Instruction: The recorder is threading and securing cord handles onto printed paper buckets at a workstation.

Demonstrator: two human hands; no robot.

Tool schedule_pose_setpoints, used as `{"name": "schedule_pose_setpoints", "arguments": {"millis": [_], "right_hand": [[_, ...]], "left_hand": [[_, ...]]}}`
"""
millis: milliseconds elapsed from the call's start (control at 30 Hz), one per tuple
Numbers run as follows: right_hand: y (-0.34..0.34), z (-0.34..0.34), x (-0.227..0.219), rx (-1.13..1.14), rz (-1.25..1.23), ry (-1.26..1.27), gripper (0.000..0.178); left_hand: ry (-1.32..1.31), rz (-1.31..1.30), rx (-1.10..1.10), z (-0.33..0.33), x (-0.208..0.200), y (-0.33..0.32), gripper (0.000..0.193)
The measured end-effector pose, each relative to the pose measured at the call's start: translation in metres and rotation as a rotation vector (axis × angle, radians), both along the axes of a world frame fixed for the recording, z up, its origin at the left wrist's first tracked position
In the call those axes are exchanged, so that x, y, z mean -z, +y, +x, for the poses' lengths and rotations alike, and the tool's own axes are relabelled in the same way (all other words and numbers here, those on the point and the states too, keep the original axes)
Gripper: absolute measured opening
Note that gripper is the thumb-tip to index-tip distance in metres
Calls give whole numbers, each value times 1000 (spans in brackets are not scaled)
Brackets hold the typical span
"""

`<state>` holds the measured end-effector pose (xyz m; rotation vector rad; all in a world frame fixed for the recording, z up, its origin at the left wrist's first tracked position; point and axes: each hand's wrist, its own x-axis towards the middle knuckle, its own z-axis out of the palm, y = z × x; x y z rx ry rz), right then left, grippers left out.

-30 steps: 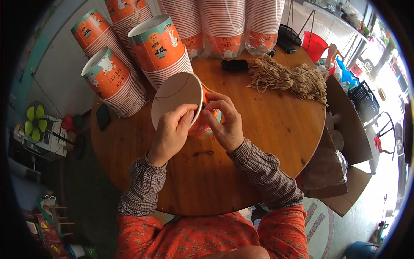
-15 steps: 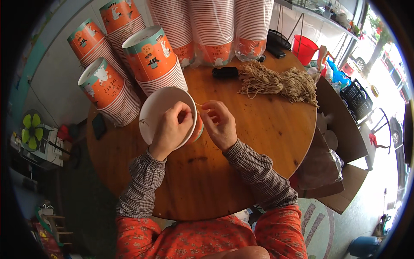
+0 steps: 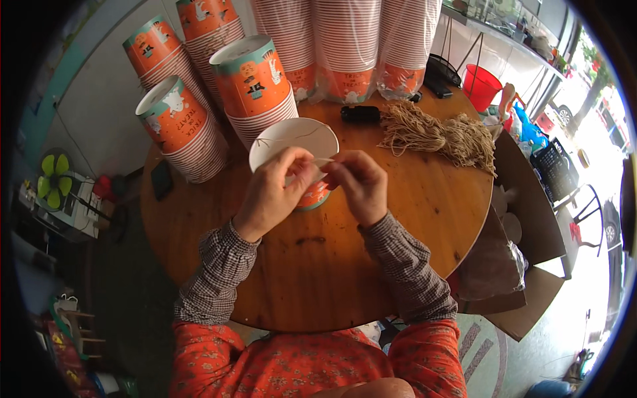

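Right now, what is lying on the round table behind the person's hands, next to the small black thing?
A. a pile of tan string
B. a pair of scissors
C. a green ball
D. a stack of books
A: a pile of tan string lies on the wooden table, right of the small black thing.

I am seeing clear plastic sleeves (image 3: 345,46) wrapping tall stacks of orange paper cups at the table's far edge. A brown cardboard box (image 3: 531,219) is standing open just beside the table on my right. No screens are showing.
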<state>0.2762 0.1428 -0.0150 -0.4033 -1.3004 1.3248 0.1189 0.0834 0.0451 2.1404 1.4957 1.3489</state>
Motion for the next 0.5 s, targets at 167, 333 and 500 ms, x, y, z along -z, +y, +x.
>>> {"name": "schedule_pose_setpoints", "arguments": {"millis": [167,333,500], "right_hand": [[1,15,-23,30,-37,144,9],[5,24,-23,73,-78,90,8],[0,13,-17,-18,-86,-19,5]], "left_hand": [[283,-25,-91,-5,24,-17,31],[409,78,-73,-13,30,-9,30],[33,-17,-39,6,17,-7,35]]}}
